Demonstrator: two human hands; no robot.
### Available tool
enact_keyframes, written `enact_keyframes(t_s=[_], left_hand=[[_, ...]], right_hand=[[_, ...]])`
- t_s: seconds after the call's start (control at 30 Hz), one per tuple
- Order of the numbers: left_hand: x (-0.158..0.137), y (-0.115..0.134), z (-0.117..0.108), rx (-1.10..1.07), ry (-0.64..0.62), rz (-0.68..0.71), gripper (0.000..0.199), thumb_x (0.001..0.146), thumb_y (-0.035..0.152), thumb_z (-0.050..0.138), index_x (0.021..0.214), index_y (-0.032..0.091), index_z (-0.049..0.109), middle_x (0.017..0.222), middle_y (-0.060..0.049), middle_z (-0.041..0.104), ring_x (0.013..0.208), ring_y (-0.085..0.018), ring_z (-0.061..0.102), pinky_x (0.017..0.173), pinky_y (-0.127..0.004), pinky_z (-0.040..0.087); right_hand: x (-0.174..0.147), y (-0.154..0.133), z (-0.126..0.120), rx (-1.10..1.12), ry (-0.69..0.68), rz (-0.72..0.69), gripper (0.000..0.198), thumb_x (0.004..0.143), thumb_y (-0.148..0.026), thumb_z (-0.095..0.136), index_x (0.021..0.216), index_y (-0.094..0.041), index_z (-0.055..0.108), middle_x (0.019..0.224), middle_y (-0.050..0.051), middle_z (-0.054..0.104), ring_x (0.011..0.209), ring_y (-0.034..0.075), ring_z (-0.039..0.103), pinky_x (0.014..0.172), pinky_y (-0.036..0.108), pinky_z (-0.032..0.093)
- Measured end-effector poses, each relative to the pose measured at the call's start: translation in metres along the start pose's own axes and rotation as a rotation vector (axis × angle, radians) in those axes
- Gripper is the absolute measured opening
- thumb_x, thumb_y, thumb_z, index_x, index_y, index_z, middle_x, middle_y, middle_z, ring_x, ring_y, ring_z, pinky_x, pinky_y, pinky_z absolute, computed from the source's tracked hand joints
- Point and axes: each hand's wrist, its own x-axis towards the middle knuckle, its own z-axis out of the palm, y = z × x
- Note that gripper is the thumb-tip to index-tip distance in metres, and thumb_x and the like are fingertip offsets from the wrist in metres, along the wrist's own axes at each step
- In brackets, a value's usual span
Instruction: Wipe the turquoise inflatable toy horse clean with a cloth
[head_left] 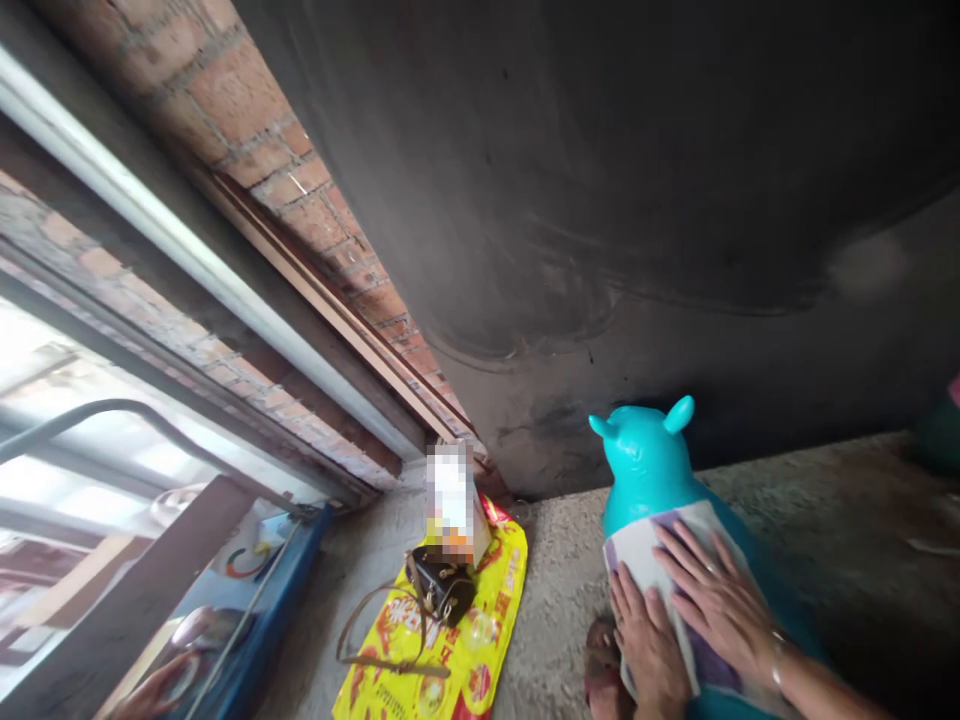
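Note:
A turquoise inflatable animal toy [649, 460] with two small ears stands at the lower right, close to the dark wall. Draped over its back is a white cloth with purple patches [637, 540]. My left hand [649, 640] lies flat on the cloth, fingers stretched out. Beside it, my right hand [716, 600] also presses flat on the cloth with its fingers spread, a ring and a bracelet showing. Neither hand grips anything. The lower part of the toy is hidden behind my arms and the frame edge.
Left of the toy, a yellow printed sack [495, 610] lies on the concrete floor, bearing a small dark handbag [442, 590] and a blurred-out box. A foot [604, 660] is beside the toy. Another person's hand [161, 690] shows at the lower left by a blue-edged table [289, 570].

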Motion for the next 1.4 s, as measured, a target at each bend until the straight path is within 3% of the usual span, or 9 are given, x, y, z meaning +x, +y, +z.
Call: enact_keyframes(t_s=[0.23,0.4,0.57,0.67,0.8,0.93,1.03,1.27,1.4], left_hand=[[-0.041,-0.028,0.027,0.189,0.087,0.088,0.062,0.091,0.045,0.038,0.149,0.024,0.029,0.157,-0.002,0.019,0.145,-0.029,0.018,0.118,-0.053,0.028],[-0.011,-0.019,0.029,0.242,0.114,0.136,0.059,0.095,0.049,0.03,0.149,0.026,0.028,0.158,-0.001,0.016,0.146,-0.029,0.012,0.113,-0.061,0.03],[0.025,0.035,0.005,0.334,0.06,0.185,0.055,0.099,0.043,0.018,0.151,0.023,0.018,0.159,-0.003,0.01,0.147,-0.025,0.005,0.112,-0.057,0.034],[0.031,0.049,0.002,0.391,0.078,0.183,0.055,0.099,0.043,0.017,0.151,0.024,0.017,0.16,-0.003,0.011,0.147,-0.026,0.006,0.111,-0.059,0.034],[0.012,0.024,0.018,0.489,0.171,0.253,0.053,0.099,0.043,0.018,0.149,0.028,0.024,0.158,-0.002,0.019,0.146,-0.026,0.018,0.107,-0.056,0.042],[-0.017,-0.016,0.038,0.557,0.311,0.429,0.055,0.093,0.055,0.033,0.144,0.036,0.032,0.153,-0.003,0.031,0.141,-0.031,0.032,0.1,-0.059,0.045],[-0.026,-0.023,0.043,0.545,0.358,0.542,0.059,0.09,0.056,0.04,0.145,0.038,0.027,0.151,-0.006,0.035,0.139,-0.033,0.034,0.097,-0.061,0.045],[0.016,0.035,0.031,0.589,0.25,0.439,0.055,0.096,0.046,0.03,0.147,0.026,0.031,0.157,-0.008,0.021,0.146,-0.033,0.016,0.108,-0.061,0.036],[0.041,0.065,0.019,0.651,0.234,0.41,0.055,0.099,0.039,0.025,0.15,0.019,0.024,0.159,-0.011,0.012,0.147,-0.03,0.007,0.111,-0.053,0.037]], right_hand=[[-0.094,-0.053,-0.016,-0.097,0.109,0.309,0.064,0.09,-0.041,0.039,0.151,-0.032,0.022,0.156,0.009,0.031,0.137,0.034,0.039,0.097,0.054,0.042],[-0.041,-0.045,0.012,-0.082,0.093,0.638,0.071,0.093,-0.045,0.031,0.154,-0.02,0.003,0.154,0.018,0.031,0.14,0.038,0.031,0.1,0.059,0.04],[0.037,0.012,0.025,0.025,-0.085,0.648,0.064,0.095,-0.045,0.028,0.151,-0.016,0.022,0.158,0.013,0.024,0.146,0.032,0.021,0.113,0.056,0.03],[0.053,0.025,0.02,0.088,-0.13,0.657,0.064,0.095,-0.046,0.028,0.151,-0.017,0.023,0.16,0.011,0.02,0.146,0.029,0.02,0.115,0.053,0.027],[0.006,0.005,0.021,0.101,-0.116,0.726,0.064,0.095,-0.049,0.024,0.151,-0.017,0.023,0.158,0.011,0.024,0.146,0.03,0.021,0.113,0.053,0.033],[-0.08,-0.027,0.044,0.088,0.004,0.797,0.072,0.095,-0.051,0.024,0.153,-0.019,-0.003,0.157,0.013,0.027,0.142,0.03,0.031,0.108,0.05,0.041],[-0.104,-0.029,0.054,0.085,0.061,0.787,0.074,0.095,-0.05,0.027,0.152,-0.019,-0.01,0.154,0.015,0.032,0.14,0.03,0.036,0.108,0.049,0.042],[0.006,0.04,0.041,0.226,-0.088,0.766,0.061,0.096,-0.048,0.023,0.15,-0.018,0.027,0.155,0.013,0.032,0.142,0.028,0.031,0.111,0.05,0.037],[0.06,0.06,0.04,0.23,-0.072,0.713,0.06,0.097,-0.049,0.023,0.149,-0.021,0.028,0.155,0.007,0.034,0.141,0.026,0.034,0.111,0.047,0.038]])
